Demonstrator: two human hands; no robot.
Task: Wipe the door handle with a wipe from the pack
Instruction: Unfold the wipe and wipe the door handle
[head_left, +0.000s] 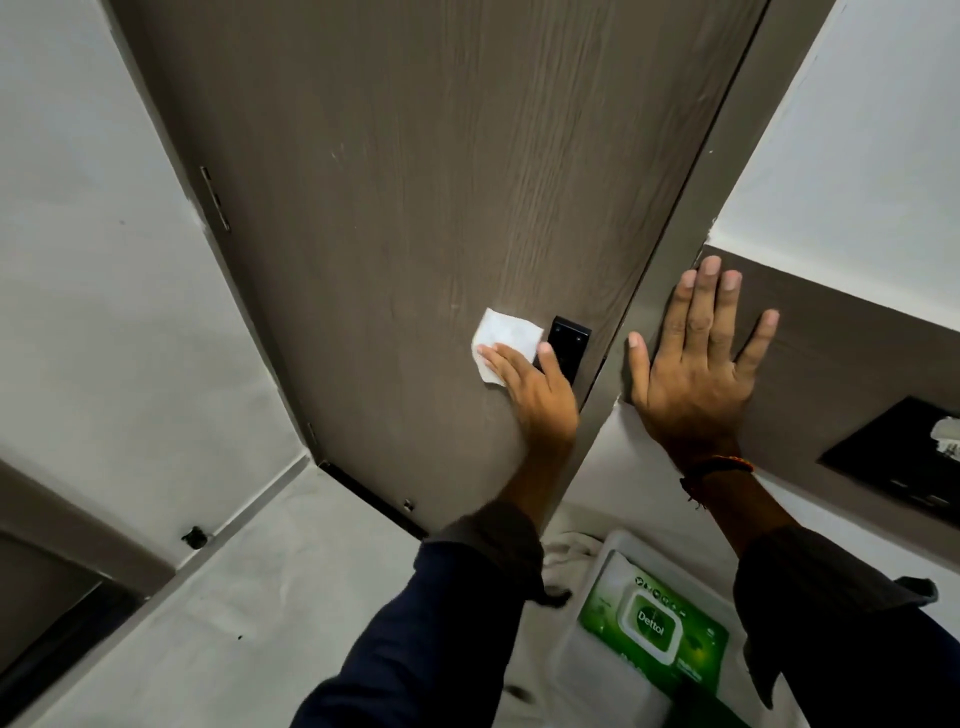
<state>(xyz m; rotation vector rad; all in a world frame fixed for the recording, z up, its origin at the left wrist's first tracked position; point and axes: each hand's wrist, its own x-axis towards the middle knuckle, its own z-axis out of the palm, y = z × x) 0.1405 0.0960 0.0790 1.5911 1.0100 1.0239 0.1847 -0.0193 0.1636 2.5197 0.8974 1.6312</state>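
A brown wood-grain door fills the middle of the head view. Its black rectangular handle plate sits near the door's right edge. My left hand presses a white wipe flat against the door just left of the plate, with the thumb resting on the plate's lower part. My right hand lies flat with fingers spread on the brown wall panel right of the door frame, holding nothing. A green wipe pack lies below, in a white tray.
The white tray rests on a white cloth on the floor at the door's foot. A black switch plate is set in the wall at right. White walls flank the door; a door stop sits low at left.
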